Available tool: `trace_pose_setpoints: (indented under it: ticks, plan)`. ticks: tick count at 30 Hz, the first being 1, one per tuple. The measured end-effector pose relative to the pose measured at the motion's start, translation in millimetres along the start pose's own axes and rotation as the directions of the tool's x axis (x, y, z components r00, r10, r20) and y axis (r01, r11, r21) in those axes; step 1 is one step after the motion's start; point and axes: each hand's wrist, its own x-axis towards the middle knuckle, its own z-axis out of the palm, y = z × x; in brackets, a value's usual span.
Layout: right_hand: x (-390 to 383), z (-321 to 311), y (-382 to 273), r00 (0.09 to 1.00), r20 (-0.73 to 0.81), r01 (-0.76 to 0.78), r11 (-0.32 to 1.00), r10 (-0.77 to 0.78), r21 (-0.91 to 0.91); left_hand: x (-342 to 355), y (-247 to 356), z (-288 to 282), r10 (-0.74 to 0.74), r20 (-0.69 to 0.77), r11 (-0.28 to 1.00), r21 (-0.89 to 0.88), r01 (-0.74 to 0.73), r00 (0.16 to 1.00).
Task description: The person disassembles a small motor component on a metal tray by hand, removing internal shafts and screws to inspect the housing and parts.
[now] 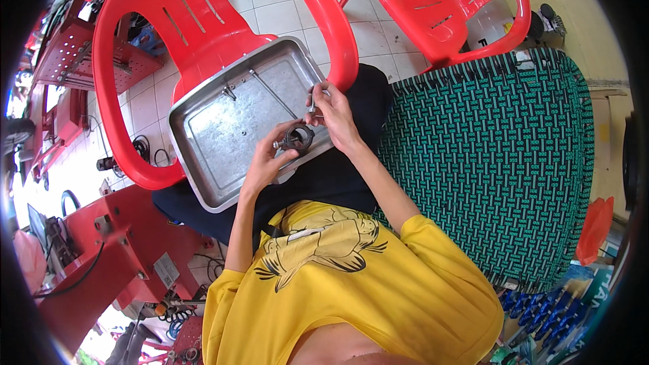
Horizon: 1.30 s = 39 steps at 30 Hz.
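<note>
Over the near right side of a shallow metal tray (223, 128), my left hand (265, 160) grips a dark ring-shaped metal clamp (308, 136) between thumb and fingers. The clamp has a round opening and a small bolt-like part at its left. Just up and right of it, my right hand (331, 111) is pinched around a small metal piece, perhaps a bolt, mostly hidden by the fingers. The two hands are close but apart. In the tray lie a long thin metal rod (270, 93) and a few small metal parts (229, 92).
The tray rests across my lap and against a red plastic chair (196, 27). Another red chair (446, 10) stands at the far right. A green and black woven seat (487, 162) is at my right. Red metal machinery (128, 250) and tool racks (88, 54) stand on the left.
</note>
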Motion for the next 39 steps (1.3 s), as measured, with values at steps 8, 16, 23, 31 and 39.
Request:
trace_pose_setpoints:
  ticks: [8, 16, 23, 31, 39]
  plan:
    - [4, 0, 5, 0.993, 0.087, 0.087, 0.985, -0.075, -0.146, -1, 9, -3, 0.207, -0.249, 0.935, 0.335, -0.116, 0.946]
    - [15, 5, 7, 0.959, 0.259, 0.23, 0.853, -0.116, -0.469, -1, -1, -28, 0.217, -0.258, 0.934, 0.336, -0.123, 0.941]
    - [13, 26, 2, 0.899, 0.362, 0.43, 0.657, -0.248, -0.619, -10, -3, -27, 0.328, -0.284, 0.921, 0.309, -0.238, 0.901]
    - [8, 25, -19, 0.818, 0.48, 0.575, 0.426, -0.318, -0.698, -10, -6, -25, 0.34, -0.274, 0.875, 0.442, -0.196, 0.9]
    - [8, 32, -20, 0.809, 0.519, 0.588, 0.386, -0.275, -0.711, -14, -7, -28, 0.26, -0.297, 0.899, 0.421, -0.118, 0.919]
